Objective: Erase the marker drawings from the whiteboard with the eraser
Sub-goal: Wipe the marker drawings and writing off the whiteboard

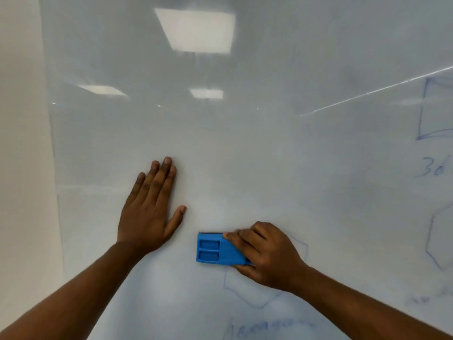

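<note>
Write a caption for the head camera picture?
Right hand wipes blue eraser over hexagon drawing; left hand rests on whiteboard.

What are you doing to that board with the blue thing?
A person is wiping marker drawings off the whiteboard. Their right hand grips the blue eraser and presses it against a faint hexagon drawing. Their left hand rests flat on the board with fingers straight. More blue shapes and writing remain at the right edge and along the bottom.

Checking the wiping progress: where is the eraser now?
Head view, lower centre: the blue eraser lies against the whiteboard, gripped by the right hand, right of the flat left hand.
</note>
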A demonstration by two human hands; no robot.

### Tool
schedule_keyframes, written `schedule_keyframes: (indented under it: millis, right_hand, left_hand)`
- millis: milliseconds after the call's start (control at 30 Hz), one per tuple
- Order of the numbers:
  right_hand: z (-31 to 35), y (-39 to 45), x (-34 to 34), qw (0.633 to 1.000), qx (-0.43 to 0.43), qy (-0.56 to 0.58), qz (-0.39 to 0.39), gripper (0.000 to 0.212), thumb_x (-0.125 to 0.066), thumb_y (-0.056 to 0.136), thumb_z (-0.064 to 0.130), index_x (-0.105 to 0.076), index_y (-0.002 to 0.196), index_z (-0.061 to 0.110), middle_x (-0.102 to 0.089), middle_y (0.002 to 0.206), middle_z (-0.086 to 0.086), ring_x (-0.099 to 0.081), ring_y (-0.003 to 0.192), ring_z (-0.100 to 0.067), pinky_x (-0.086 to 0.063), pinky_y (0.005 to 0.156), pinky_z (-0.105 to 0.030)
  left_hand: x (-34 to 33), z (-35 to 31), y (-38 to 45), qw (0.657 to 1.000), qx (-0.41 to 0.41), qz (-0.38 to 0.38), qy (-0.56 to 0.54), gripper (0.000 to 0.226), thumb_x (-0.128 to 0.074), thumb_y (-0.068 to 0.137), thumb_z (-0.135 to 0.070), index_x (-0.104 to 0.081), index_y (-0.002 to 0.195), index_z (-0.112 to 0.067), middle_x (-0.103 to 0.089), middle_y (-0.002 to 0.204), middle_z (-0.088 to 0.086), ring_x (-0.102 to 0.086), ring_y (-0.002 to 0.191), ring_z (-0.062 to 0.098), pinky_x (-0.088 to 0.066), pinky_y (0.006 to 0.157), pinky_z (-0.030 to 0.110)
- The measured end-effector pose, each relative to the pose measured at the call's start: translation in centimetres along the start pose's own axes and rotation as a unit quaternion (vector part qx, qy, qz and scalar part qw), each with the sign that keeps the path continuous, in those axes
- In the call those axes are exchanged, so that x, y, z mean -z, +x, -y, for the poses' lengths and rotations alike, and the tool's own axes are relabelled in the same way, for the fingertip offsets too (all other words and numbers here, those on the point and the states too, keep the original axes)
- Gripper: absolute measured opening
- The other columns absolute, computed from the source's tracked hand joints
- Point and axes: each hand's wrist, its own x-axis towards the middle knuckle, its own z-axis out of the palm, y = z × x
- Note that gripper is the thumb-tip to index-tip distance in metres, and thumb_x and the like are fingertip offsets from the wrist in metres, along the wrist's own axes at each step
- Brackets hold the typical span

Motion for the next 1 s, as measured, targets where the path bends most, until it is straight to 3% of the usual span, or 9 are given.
schedule_keyframes:
  millis: [67, 167, 267, 500, 600, 667, 800, 900, 1000]
  right_hand:
    - [-2.6, 1.8, 1.3, 0.995, -0.082, -0.017, -0.047, 0.053, -0.073, 0.091, 0.043, -0.069, 0.13, 0.008, -0.069, 0.106, -0.007, -0.058, 0.084, -0.027, -0.054, 0.069, -0.04]
    - [-6.3, 5.7, 3.0, 0.948, -0.281, -0.045, -0.142, 0.064, -0.073, 0.089, 0.048, -0.058, 0.14, 0.012, -0.053, 0.108, -0.003, -0.052, 0.094, -0.025, -0.047, 0.072, -0.031]
    - [-4.9, 6.9, 1.8, 0.923, -0.337, -0.054, -0.176, 0.067, -0.072, 0.091, 0.05, -0.053, 0.143, 0.013, -0.048, 0.112, -0.002, -0.05, 0.098, -0.022, -0.041, 0.073, -0.026]
    - [6.1, -3.4, -3.9, 0.993, -0.115, 0.029, -0.025, 0.057, -0.073, 0.092, 0.036, -0.056, 0.142, 0.016, -0.059, 0.117, -0.003, -0.058, 0.087, -0.028, -0.053, 0.076, -0.04]
    - [9.1, -8.2, -4.3, 0.991, 0.025, 0.056, 0.116, 0.039, -0.064, 0.1, 0.028, -0.061, 0.137, 0.018, -0.063, 0.12, -0.003, -0.061, 0.095, -0.024, -0.053, 0.084, -0.04]
    - [8.7, -8.6, -3.3, 0.982, 0.067, 0.072, 0.161, 0.035, -0.062, 0.101, 0.025, -0.064, 0.135, 0.017, -0.066, 0.119, -0.004, -0.063, 0.097, -0.024, -0.052, 0.086, -0.039]
    - [3.7, -3.8, -0.4, 0.995, -0.08, 0.038, 0.039, 0.047, -0.073, 0.092, 0.034, -0.068, 0.133, 0.013, -0.068, 0.112, -0.009, -0.063, 0.091, -0.029, -0.053, 0.079, -0.042]
    - [-0.9, -1.2, 1.6, 0.97, -0.235, 0.007, -0.061, 0.063, -0.077, 0.088, 0.045, -0.059, 0.143, 0.02, -0.055, 0.119, -0.003, -0.056, 0.1, -0.024, -0.049, 0.077, -0.031]
    - [-0.4, -1.9, 0.7, 0.946, -0.306, 0.017, -0.109, 0.066, -0.077, 0.088, 0.049, -0.055, 0.144, 0.023, -0.05, 0.123, -0.001, -0.054, 0.106, -0.021, -0.045, 0.081, -0.023]
  left_hand:
    - [-0.2, 0.0, -0.2, 1.0, -0.002, -0.008, -0.002, 0.083, -0.039, 0.107, -0.052, -0.016, 0.173, -0.007, -0.011, 0.182, 0.007, -0.009, 0.169, 0.025, -0.005, 0.138, 0.038]
    - [-0.4, 0.0, -0.1, 1.0, -0.003, -0.017, -0.002, 0.08, -0.036, 0.109, -0.051, -0.014, 0.173, -0.008, -0.008, 0.182, 0.006, -0.008, 0.169, 0.025, -0.005, 0.138, 0.038]
    - [-0.4, 0.0, -0.3, 1.0, -0.004, -0.02, -0.014, 0.077, -0.036, 0.11, -0.047, -0.015, 0.172, -0.007, -0.007, 0.182, 0.006, -0.005, 0.169, 0.023, -0.004, 0.138, 0.038]
    - [-1.3, -0.7, -2.4, 0.999, 0.023, -0.013, -0.045, 0.074, -0.032, 0.112, -0.045, -0.007, 0.174, -0.012, -0.001, 0.182, 0.003, -0.001, 0.17, 0.023, 0.0, 0.138, 0.038]
    - [-2.0, -2.7, -7.2, 0.998, 0.033, 0.01, -0.06, 0.08, -0.038, 0.109, -0.045, -0.002, 0.174, -0.015, 0.003, 0.183, 0.001, 0.001, 0.17, 0.022, 0.0, 0.138, 0.038]
    - [-2.3, -3.6, -9.7, 0.997, 0.028, 0.016, -0.063, 0.082, -0.04, 0.108, -0.045, 0.0, 0.174, -0.017, 0.006, 0.182, -0.001, 0.002, 0.169, 0.02, 0.0, 0.138, 0.037]
    - [-2.9, -3.8, -10.5, 0.998, 0.031, 0.008, -0.059, 0.079, -0.039, 0.11, -0.044, -0.002, 0.174, -0.016, 0.004, 0.182, -0.001, 0.0, 0.169, 0.02, -0.002, 0.138, 0.037]
    - [-3.1, -4.0, -11.0, 0.998, 0.03, 0.002, -0.058, 0.076, -0.035, 0.112, -0.045, -0.003, 0.174, -0.016, 0.004, 0.182, -0.001, 0.0, 0.169, 0.02, -0.002, 0.138, 0.038]
    - [-3.5, -4.0, -11.3, 0.998, 0.034, -0.008, -0.054, 0.074, -0.033, 0.113, -0.046, -0.005, 0.174, -0.014, 0.003, 0.182, 0.0, -0.002, 0.169, 0.021, -0.005, 0.138, 0.039]
